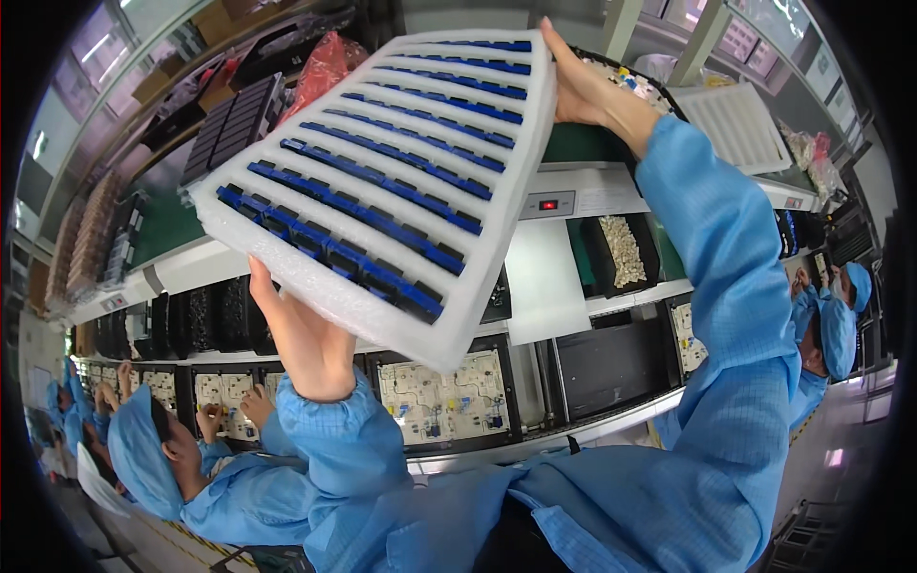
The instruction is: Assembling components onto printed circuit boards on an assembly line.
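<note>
Both my hands hold up a white foam tray (449, 339), tilted, in front of the shelf. Long blue strips with black parts (363, 212) sit in its parallel slots, in several rows. My left hand (304, 334) supports the near left edge from below, its palm partly hidden behind the foam. At the far right corner, my right hand (585, 91) grips the tray's side, with the thumb at the top. Blue sleeves cover both my forearms.
Below runs a line with circuit boards in black frames (444, 396) and a dark empty-looking frame (616, 368). A black bin of small pale parts (626, 250) stands on the shelf. Another white foam tray (735, 124) lies right. Co-workers in blue caps (143, 449) work at both sides.
</note>
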`<state>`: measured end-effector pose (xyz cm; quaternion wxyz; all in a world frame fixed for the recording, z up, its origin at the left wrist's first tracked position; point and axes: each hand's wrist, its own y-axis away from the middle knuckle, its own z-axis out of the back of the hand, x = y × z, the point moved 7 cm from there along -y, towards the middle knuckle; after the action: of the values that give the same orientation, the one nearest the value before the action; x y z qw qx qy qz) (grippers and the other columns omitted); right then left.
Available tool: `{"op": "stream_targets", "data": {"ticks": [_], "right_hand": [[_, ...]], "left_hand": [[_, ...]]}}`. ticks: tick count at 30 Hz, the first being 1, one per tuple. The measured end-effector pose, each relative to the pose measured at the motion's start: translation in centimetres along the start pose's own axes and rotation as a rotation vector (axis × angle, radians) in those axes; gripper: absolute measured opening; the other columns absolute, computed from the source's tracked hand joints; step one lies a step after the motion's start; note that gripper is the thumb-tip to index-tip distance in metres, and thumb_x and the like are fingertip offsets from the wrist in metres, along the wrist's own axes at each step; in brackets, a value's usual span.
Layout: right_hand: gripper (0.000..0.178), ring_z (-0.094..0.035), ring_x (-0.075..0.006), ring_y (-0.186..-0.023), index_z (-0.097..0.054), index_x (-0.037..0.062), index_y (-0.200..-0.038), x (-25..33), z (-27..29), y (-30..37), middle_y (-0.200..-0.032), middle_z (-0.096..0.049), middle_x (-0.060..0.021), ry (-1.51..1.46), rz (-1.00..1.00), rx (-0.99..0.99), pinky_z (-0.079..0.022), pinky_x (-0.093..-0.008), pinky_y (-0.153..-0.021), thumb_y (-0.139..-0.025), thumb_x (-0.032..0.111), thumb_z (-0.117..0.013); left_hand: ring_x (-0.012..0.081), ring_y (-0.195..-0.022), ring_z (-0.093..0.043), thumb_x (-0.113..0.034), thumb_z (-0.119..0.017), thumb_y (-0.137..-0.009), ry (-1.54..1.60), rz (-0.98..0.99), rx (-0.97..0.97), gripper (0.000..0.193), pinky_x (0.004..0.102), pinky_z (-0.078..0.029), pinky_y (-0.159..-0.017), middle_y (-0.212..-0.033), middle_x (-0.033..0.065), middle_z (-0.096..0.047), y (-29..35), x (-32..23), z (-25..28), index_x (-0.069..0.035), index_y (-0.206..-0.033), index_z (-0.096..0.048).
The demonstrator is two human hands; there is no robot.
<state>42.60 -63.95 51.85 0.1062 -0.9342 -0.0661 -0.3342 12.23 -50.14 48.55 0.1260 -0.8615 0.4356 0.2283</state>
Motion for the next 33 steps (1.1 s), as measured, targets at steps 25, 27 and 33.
{"op": "stream_targets", "data": {"ticks": [25,27,33], "right_hand": [[0.048,-0.055,-0.0278,-0.104,-0.045,-0.0017,-0.120,-24.7,-17.9,20.7,-0.116,-0.054,-0.0157,0.447,0.858,-1.462,-0.043,-0.0427,-0.092,-0.082,0.027,-0.055],[0.054,-0.052,-0.0286,-0.108,-0.042,-0.0020,-0.122,-27.8,-17.0,23.4,-0.119,-0.052,-0.0162,0.416,0.824,-1.548,-0.041,-0.0427,-0.094,-0.079,0.028,-0.057],[0.066,-0.042,-0.0268,-0.119,-0.036,-0.0016,-0.129,-30.2,-6.1,31.7,-0.127,-0.045,-0.0144,0.357,0.587,-1.571,-0.031,-0.0393,-0.102,-0.075,0.030,-0.059]], "left_hand": [[0.0239,-0.105,-0.046,-0.036,-0.063,-0.076,-0.562,0.340,0.074,0.069,0.0349,-0.039,-0.090,-0.119,0.0131,-0.044,8.3,2.1,11.2,0.000,-0.126,-0.031],[0.0238,-0.111,-0.044,-0.034,-0.069,-0.071,-0.548,0.450,0.187,0.080,0.0351,-0.037,-0.094,-0.125,0.0114,-0.041,11.0,5.6,10.5,-0.003,-0.132,-0.027],[0.0270,-0.124,-0.031,-0.024,-0.078,-0.064,-0.491,0.596,0.150,0.124,0.0383,-0.030,-0.101,-0.138,0.0153,-0.022,15.9,19.0,15.1,-0.009,-0.137,0.022]]}}
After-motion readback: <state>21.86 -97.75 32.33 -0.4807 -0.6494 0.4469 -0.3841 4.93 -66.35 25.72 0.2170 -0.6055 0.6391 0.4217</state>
